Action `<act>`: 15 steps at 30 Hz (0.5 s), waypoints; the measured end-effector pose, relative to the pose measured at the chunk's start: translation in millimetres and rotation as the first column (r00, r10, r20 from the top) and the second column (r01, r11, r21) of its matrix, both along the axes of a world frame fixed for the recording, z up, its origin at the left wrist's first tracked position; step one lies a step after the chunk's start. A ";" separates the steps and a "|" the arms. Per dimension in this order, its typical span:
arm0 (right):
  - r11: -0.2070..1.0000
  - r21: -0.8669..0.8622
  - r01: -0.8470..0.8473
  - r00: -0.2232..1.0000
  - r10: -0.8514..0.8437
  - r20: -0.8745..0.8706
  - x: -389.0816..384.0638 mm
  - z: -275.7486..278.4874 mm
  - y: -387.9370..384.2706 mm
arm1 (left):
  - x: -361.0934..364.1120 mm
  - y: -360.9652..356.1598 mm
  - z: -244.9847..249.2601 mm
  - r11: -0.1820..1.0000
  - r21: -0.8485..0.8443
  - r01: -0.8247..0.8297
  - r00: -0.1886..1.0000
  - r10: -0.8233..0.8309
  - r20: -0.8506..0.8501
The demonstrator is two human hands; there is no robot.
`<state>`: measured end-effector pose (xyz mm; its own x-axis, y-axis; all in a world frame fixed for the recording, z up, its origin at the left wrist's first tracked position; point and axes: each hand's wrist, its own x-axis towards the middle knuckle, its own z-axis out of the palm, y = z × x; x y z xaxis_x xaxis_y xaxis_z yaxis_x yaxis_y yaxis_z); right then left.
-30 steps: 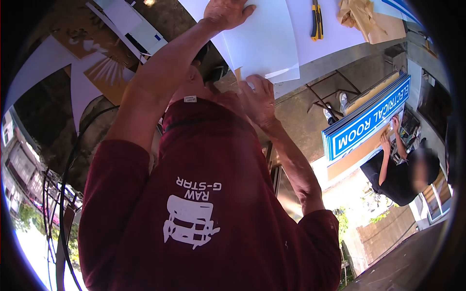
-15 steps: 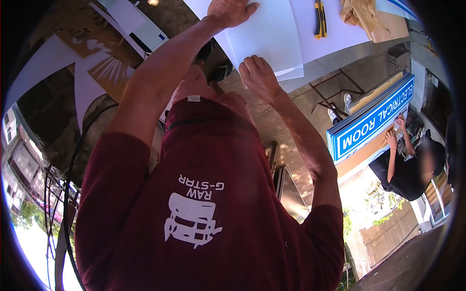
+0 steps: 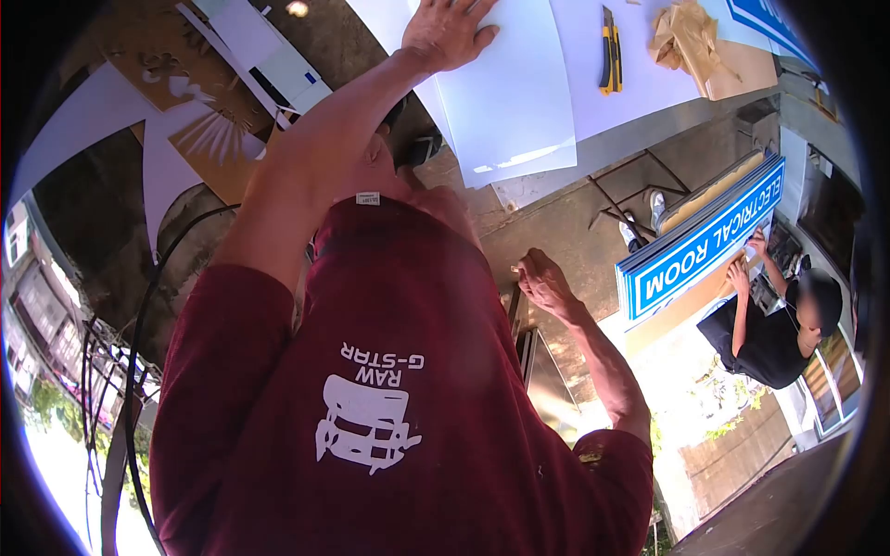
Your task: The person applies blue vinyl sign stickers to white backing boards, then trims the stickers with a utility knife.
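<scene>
My left hand (image 3: pixel 450 35) rests flat with fingers stretched out on a large pale sheet (image 3: pixel 514 102) at the top of the head view. The sheet lies over a white work surface (image 3: pixel 640 88), and its near edge catches a bright glare. My right hand (image 3: pixel 549 283) is off the sheet, lower and nearer my body above the floor. Its fingers are curled together in a pinch; a tiny pale bit shows at the tips, too small to name. A yellow-and-black utility knife (image 3: pixel 610 56) lies on the surface right of the sheet, its blade end pointing away.
Crumpled brown paper (image 3: pixel 684 37) sits right of the knife. Blue "ELECTRICAL ROOM" signs (image 3: pixel 709 246) stand stacked at the right, where another person (image 3: pixel 779 324) has their hands on them. Cut white and brown sheets (image 3: pixel 199 120) lie at the left, near a black cable (image 3: pixel 153 278).
My right hand has let go of the sheet's near edge and drawn back toward me. The sheet's near corner now lies differently. My left hand stays on the sheet, shifted slightly.
</scene>
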<state>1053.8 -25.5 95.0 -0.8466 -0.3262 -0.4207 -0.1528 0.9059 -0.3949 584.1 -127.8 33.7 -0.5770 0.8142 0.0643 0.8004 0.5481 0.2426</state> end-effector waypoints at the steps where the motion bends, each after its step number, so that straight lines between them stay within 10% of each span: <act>1: 0.931 -0.132 0.339 0.938 -0.345 -0.025 9.5 -5.5 11.3 | 4.1 0.4 -17.6 0.992 0.121 -0.024 0.994 0.037 -0.107; 5: 0.091 -0.453 0.887 0.225 -0.941 0.253 -21.7 3.6 90.6 | 3.9 1.1 -10.4 0.996 0.081 -0.034 0.990 0.044 -0.134; 8: -0.062 -0.628 0.776 0.065 -0.982 0.178 -94.1 32.6 138.0 | 4.3 0.6 -0.6 0.999 0.026 -0.027 0.996 0.029 -0.082; 15: -0.014 -0.633 0.774 0.007 -1.000 0.031 -225.9 45.4 231.1 | 3.6 -0.2 10.3 0.995 0.103 -0.017 1.000 0.015 0.015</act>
